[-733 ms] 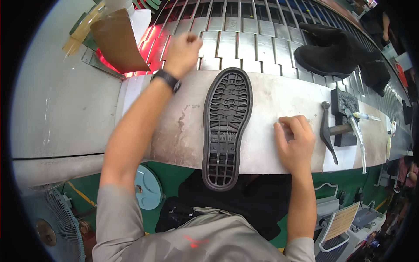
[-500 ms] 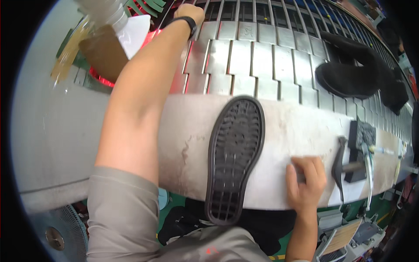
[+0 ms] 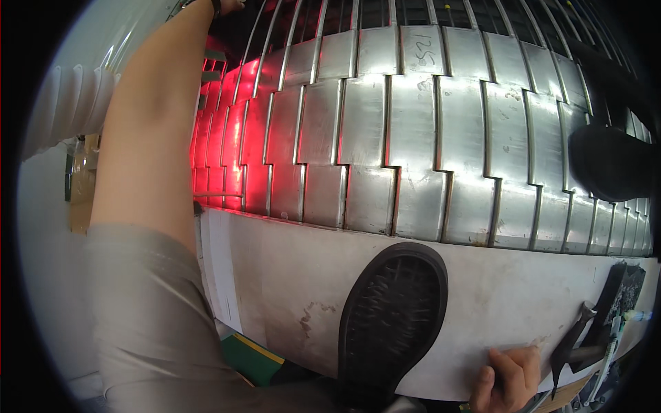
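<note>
Showing only partly at the upper edge, your left hand leaves its fingers' state impossible to tell. Your right hand curls near the hammer, thumb and forefinger slightly apart; left of it, the black sole lies on the bench.

Left hand now partly beyond the view's upper edge
</note>
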The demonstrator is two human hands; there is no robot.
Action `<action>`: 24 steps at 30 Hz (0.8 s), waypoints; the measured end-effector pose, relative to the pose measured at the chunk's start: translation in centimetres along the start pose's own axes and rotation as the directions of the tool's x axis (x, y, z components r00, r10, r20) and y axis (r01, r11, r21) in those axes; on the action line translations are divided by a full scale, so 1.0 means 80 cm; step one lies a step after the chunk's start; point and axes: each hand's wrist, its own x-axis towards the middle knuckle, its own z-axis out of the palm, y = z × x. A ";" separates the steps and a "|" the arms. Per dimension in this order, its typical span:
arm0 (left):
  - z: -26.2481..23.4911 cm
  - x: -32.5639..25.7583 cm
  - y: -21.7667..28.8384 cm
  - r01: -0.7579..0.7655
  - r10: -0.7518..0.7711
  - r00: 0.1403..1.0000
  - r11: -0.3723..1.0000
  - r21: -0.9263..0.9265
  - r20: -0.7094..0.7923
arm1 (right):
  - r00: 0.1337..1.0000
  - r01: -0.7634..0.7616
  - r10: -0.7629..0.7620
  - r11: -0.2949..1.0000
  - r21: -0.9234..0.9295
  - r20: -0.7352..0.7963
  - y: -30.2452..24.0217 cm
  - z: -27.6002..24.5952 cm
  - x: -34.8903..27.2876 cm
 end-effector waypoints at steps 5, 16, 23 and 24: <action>0.031 -0.085 0.146 0.054 -0.054 0.997 0.999 -0.007 0.060 | 0.996 -0.086 0.087 0.993 -0.077 0.009 -0.010 0.000 -0.003; -0.051 -0.298 0.205 -0.068 0.048 0.931 0.997 -0.043 -0.362 | 0.990 -0.018 0.019 1.000 0.006 -0.141 -0.002 0.022 -0.019; -0.117 -0.571 0.231 -0.436 0.259 0.649 0.897 -0.071 -0.715 | 0.954 -0.241 0.294 0.634 0.735 0.059 -0.053 0.034 -0.001; -0.124 -0.618 0.230 -0.515 0.298 0.574 0.856 -0.053 -0.763 | 0.967 -0.179 0.249 0.534 0.826 0.049 -0.068 0.037 0.005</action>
